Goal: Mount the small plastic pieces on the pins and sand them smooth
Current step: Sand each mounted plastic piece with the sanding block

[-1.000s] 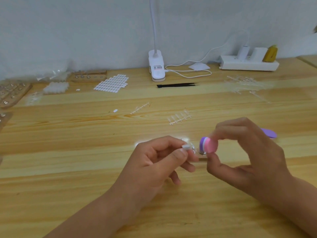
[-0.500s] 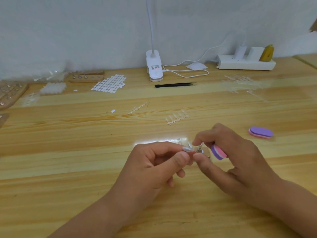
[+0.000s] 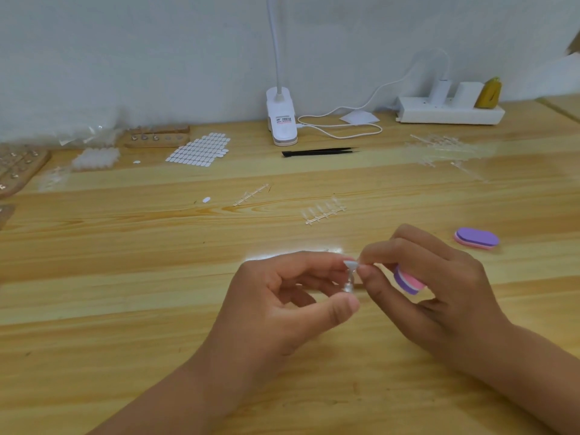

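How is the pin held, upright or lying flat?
Upright: the left hand holds the pin vertically, its wide white top upward.

i counted two hands [image 3: 282, 296] [image 3: 439, 287], two sanding blocks [image 3: 408, 282] [image 3: 477, 237], two clear sprues [image 3: 251, 194] [image 3: 324, 210] mid-desk, one pin [image 3: 349, 277], one tweezers [image 3: 317, 152], one lamp [image 3: 281, 120], one power strip [image 3: 448, 113].

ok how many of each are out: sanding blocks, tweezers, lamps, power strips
sanding blocks: 2
tweezers: 1
lamp: 1
power strip: 1
total: 5
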The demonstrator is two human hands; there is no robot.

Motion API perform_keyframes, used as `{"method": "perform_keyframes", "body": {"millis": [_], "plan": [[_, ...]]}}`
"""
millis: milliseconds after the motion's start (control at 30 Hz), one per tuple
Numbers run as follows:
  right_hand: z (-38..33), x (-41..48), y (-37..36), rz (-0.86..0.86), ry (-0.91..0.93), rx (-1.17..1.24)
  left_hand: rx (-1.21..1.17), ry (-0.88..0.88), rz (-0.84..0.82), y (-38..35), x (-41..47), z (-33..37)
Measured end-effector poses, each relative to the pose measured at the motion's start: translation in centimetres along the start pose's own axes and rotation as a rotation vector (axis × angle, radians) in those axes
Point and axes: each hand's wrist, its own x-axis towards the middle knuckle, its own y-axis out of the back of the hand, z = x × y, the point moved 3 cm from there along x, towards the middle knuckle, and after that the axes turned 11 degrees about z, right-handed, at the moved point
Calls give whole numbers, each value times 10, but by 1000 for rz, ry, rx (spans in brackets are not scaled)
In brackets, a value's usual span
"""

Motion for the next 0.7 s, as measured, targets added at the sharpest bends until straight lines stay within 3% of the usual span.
{"method": "perform_keyframes", "body": {"millis": [267,500,600,700], "plan": [[-4,0,1,-38,-63,101,17,-164,88,2,-2,10],[5,-5,-3,-146,-337,375,118,-158,200,5,-2,12],[-2,-4,-5,-136,-142,266,165,-186,228,5,-2,13],[-5,-1,3,-18,75,81,206,-221,244,6,-2,16]]}}
